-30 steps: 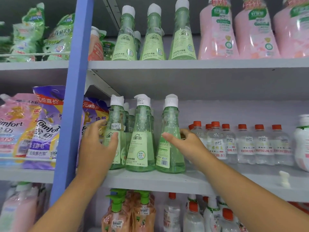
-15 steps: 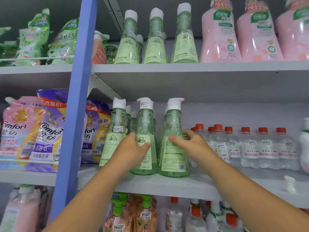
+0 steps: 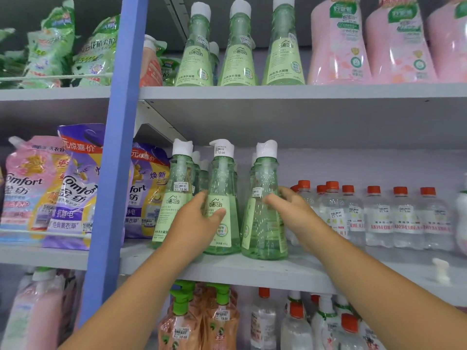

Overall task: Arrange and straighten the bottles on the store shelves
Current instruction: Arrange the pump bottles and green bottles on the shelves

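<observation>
Three green pump bottles with white caps stand in a front row on the middle shelf [image 3: 252,271]. My left hand [image 3: 195,224] grips the middle green bottle [image 3: 222,183], thumb on its label and fingers behind it, beside the left green bottle [image 3: 178,183]. My right hand [image 3: 290,210] wraps the right green bottle [image 3: 264,231] from its right side, with the thumb across the front. That bottle's label is turned toward the left. More green bottles stand behind the row, mostly hidden.
Clear bottles with orange caps [image 3: 379,215] fill the shelf right of my right hand. A blue upright post [image 3: 116,157] and softener pouches [image 3: 73,188] stand to the left. Green bottles [image 3: 237,49] and pink bottles [image 3: 338,46] stand on the upper shelf. A loose white cap [image 3: 441,272] lies at the right.
The right green bottle has turned, so its label now faces left instead of forward. My left hand moved from the left bottle to the middle one and stays there.
</observation>
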The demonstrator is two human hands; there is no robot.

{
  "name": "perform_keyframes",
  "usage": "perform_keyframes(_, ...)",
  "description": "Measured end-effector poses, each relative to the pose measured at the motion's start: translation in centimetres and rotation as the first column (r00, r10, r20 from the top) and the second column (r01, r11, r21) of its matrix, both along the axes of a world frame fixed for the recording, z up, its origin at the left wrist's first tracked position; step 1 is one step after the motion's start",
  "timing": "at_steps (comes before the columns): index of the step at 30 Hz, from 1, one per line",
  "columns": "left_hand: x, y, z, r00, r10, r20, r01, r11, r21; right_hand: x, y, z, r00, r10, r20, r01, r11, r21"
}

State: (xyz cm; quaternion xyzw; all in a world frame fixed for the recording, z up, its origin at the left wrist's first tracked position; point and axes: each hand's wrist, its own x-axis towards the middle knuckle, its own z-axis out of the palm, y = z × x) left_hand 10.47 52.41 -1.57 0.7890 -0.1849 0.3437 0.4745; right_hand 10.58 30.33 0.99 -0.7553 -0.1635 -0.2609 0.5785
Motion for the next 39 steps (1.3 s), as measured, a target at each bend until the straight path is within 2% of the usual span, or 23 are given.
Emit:
perform_keyframes(2,-0.3,1.4,-0.2,0.981,0.014,0.196,0.014,0.99,-0.142,-0.2,0.1,-0.2,0.999,-0.047,0.028,0.047,0.999,-0.026)
perform_keyframes(4,-0.1,3.3,0.3,0.94,0.116,0.32,-0.018,0.956,-0.293,-0.1,-0.2,-0.1,0.995,-0.081,0.053,0.081,0.997,-0.014)
perform_keyframes(5,0.3,4.2,0.5,0.936,0.167,0.311,-0.059,0.942,-0.33,-0.1,-0.4,0.1,0.996,-0.076,0.056,0.076,0.997,-0.006)
perform_keyframes(7,1.1,5.2,0.6,0.961,0.219,0.169,-0.156,0.934,-0.322,0.0,-0.4,0.3,0.998,-0.058,0.037,0.058,0.998,0.016)
perform_keyframes(10,2.0,5.6,0.2,0.984,0.111,-0.14,-0.149,0.943,-0.297,-0.1,0.0,0.0,0.997,-0.068,0.023,0.068,0.997,-0.019)
perform_keyframes(12,2.5,5.9,-0.1,0.974,0.03,-0.224,-0.099,0.948,-0.304,-0.3,0.1,-0.3,0.994,-0.101,0.035,0.104,0.989,-0.1)
perform_keyframes(14,2.9,6.3,-0.2,0.972,-0.021,-0.232,-0.056,0.946,-0.32,-0.3,-0.3,-0.3,0.992,-0.12,0.037,0.124,0.986,-0.109)
perform_keyframes(17,3.3,6.5,-0.3,0.968,-0.081,-0.237,-0.009,0.934,-0.357,0.1,-0.9,-0.1,0.997,-0.069,0.018,0.07,0.996,-0.059)
perform_keyframes(22,3.4,6.6,-0.4,0.969,-0.117,-0.217,0.027,0.925,-0.38,-0.1,-0.7,-0.4,0.998,-0.052,-0.021,0.05,0.994,-0.1)
perform_keyframes(27,3.4,6.7,-0.6,0.97,-0.095,-0.225,0.011,0.938,-0.347,-0.5,-1.0,-1.2,0.989,-0.097,-0.108,0.067,0.964,-0.256)
perform_keyframes(30,3.3,6.6,-0.7,0.976,-0.071,-0.208,0.005,0.953,-0.303,-0.5,-0.9,-1.3,0.99,-0.084,-0.115,0.05,0.963,-0.266)
perform_keyframes(39,3.1,6.5,-0.9,0.982,-0.059,-0.177,0.001,0.951,-0.309,-1.4,-0.2,-1.8,0.984,-0.119,-0.13,0.075,0.951,-0.301)
